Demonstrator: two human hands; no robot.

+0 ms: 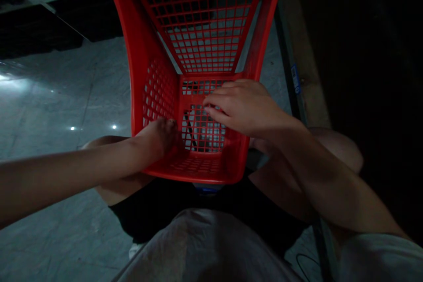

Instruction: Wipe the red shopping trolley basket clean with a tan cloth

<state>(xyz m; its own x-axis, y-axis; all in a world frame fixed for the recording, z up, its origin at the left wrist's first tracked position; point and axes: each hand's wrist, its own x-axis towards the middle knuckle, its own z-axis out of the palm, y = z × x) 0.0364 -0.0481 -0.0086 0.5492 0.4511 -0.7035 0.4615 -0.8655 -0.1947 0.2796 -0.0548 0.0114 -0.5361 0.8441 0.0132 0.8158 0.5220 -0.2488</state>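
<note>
A red plastic basket [194, 177], shaped like the body of a shopping cart with grid walls and a slatted bottom, stands between my knees. Its tall mesh panel [208, 48] slopes away at the far end. My left hand [161, 135] reaches over the left rim into the basket, close to the inner left wall; its fingers point down and are lost in shadow. Above the basket's bottom, my right hand [241, 105] comes in over the right rim. Its fingers are bent together with the thumb near them; whatever is between the fingertips is too small to make out.
Grey floor [66, 101] spreads out on the left, with dark shelving [39, 31] at the upper left. On the right runs a wooden edge [310, 61] with a blue label [295, 80]. A thin black cable [307, 257] lies at the lower right.
</note>
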